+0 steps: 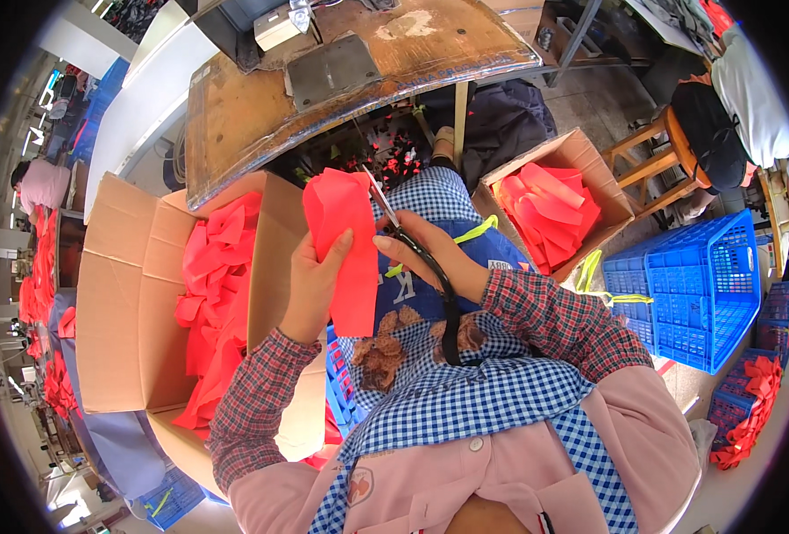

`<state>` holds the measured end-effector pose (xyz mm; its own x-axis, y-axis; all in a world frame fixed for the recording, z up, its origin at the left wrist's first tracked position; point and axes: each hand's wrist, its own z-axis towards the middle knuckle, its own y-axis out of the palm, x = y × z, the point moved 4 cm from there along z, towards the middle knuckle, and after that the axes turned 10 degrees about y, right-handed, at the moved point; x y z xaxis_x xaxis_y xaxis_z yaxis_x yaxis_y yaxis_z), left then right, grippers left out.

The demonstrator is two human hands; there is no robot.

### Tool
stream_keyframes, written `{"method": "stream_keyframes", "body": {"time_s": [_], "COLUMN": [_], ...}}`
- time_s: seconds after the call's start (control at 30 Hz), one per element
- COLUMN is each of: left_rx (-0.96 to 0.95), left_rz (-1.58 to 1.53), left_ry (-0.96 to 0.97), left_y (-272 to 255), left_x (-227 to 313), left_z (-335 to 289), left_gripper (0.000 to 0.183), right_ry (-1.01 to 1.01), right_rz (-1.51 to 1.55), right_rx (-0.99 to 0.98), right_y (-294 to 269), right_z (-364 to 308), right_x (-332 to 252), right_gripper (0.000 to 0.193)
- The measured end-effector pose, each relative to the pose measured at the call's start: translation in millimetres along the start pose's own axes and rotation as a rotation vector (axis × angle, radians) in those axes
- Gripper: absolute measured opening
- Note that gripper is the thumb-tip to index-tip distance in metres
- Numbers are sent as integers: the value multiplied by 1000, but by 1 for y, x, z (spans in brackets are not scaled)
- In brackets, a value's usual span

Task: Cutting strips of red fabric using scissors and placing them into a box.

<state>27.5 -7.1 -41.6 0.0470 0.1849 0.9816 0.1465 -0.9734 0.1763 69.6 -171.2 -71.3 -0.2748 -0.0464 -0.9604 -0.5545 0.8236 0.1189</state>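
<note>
My left hand point(317, 283) pinches a red cloth piece point(341, 236), thumb on its front, and the piece hangs down over my lap. In my right hand point(439, 254) is a pair of scissors point(380, 196) with slim metal blades pointing up and away. The blade tips lie close to the upper right edge of the cloth; whether they touch it I cannot tell. A black strap point(452, 329) runs from beside the right hand down to my blue checked apron point(466, 392).
On the left stands an open carton point(119, 294) full of red cloth pieces point(221, 267). A smaller carton point(615, 198) at the right holds more. Ahead is a worn wooden table point(234, 116). A blue plastic crate point(688, 294) and a wooden stool point(652, 160) stand to the right.
</note>
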Motion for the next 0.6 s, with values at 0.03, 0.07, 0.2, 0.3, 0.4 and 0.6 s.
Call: {"method": "stream_keyframes", "body": {"time_s": [0.03, 0.07, 0.2, 0.3, 0.4, 0.6], "left_rx": [1, 3, -11, -11, -12, -23], "left_rz": [-4, -8, -4, -4, -4, 13], "left_ry": [3, 7, -14, -5, 3, -6], "left_y": [0, 1, 3, 5, 5, 2], "left_x": [-1, -1, -1, -2, -2, -4], "left_z": [0, -1, -1, -2, -1, 1], "left_gripper": [29, 30, 30, 29, 29, 28], "right_ry": [-13, -14, -5, 26, 56, 62], "right_rz": [-1, -1, -25, -48, -6, -1], "right_rx": [14, 14, 41, 24, 21, 70], "right_y": [1, 2, 2, 2, 4, 0], "right_z": [1, 1, 3, 1, -1, -4], "right_x": [0, 1, 4, 2, -2, -5], "right_gripper": [37, 37, 38, 37, 37, 38]}}
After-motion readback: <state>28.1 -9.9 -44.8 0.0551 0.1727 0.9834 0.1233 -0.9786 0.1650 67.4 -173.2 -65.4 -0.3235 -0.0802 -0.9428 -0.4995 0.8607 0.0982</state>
